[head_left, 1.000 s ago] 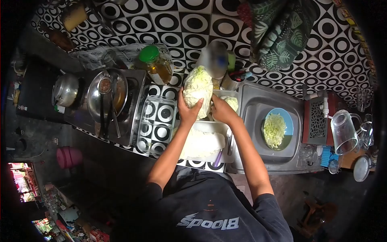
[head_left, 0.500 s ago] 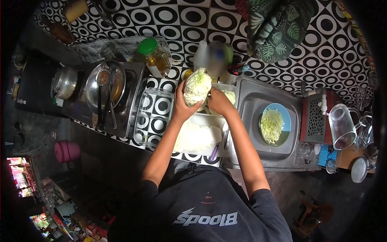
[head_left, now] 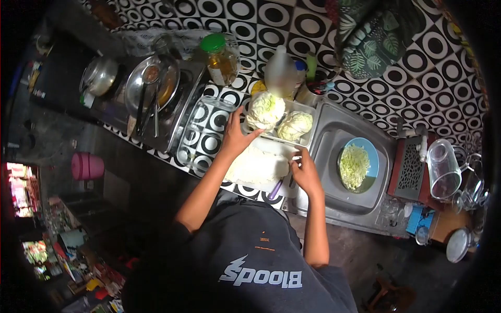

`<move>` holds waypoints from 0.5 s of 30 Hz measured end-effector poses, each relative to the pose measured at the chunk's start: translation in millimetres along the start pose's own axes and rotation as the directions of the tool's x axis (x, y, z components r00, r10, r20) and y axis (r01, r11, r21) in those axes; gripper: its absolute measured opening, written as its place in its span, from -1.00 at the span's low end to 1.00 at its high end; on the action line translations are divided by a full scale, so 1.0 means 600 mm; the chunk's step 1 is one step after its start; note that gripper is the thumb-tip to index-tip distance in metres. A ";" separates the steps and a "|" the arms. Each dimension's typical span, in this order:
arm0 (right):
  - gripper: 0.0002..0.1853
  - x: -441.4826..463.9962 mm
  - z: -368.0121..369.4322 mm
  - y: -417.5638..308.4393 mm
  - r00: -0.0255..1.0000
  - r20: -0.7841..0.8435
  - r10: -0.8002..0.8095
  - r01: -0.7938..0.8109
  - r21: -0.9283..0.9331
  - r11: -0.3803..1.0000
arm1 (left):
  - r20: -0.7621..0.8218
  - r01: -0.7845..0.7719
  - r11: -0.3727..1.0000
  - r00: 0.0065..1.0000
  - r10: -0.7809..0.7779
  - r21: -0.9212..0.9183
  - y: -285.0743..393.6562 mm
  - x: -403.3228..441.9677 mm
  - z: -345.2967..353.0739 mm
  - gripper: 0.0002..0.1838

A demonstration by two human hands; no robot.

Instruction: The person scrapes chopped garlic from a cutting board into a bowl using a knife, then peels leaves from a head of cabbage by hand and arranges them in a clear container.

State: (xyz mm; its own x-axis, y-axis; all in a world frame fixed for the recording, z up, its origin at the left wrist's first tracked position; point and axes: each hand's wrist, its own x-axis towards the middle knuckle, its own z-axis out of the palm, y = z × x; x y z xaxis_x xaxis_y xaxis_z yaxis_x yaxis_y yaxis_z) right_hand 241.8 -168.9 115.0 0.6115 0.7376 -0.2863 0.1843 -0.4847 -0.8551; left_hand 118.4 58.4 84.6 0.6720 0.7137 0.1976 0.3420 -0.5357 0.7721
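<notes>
A pale green cabbage (head_left: 266, 110) sits at the left of a white tray (head_left: 311, 136). My left hand (head_left: 239, 138) is at its near left side with fingers spread, touching it or just beside it. A second, smaller cabbage (head_left: 295, 126) lies in the tray to the right. In front, flattened pale leaves (head_left: 257, 166) cover much of a white cutting board (head_left: 284, 149). My right hand (head_left: 307, 175) hovers at the board's right edge, fingers bent but apart, and I see nothing held. A purple handle (head_left: 275, 190) lies at the board's near right corner.
Right of the board, a steel sink (head_left: 334, 190) holds a blue bowl (head_left: 371, 156) with shredded cabbage (head_left: 356, 166). To the left stand a clear glass dish (head_left: 195, 156) and a stove with a pan (head_left: 169, 86). A green-lidded jar (head_left: 222, 68) stands behind.
The cabbage held up between my hands has gone down into the tray. My left hand has loosened around it. My right hand has moved away, toward me, to the board's right edge.
</notes>
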 end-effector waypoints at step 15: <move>-0.38 0.040 0.068 0.108 0.999 0.020 -0.033 0.038 -0.351 0.935 | -0.067 0.012 1.000 0.998 -0.012 0.004 -0.019 -0.097 0.007 -0.27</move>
State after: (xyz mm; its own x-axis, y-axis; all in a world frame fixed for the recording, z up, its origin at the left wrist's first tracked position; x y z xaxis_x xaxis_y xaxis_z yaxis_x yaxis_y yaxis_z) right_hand 236.7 -163.6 34.9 0.5892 0.7626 -0.2668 0.4660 -0.5906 -0.6588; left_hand 78.0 21.0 62.0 0.6221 0.7488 0.2286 0.3528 -0.5288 0.7720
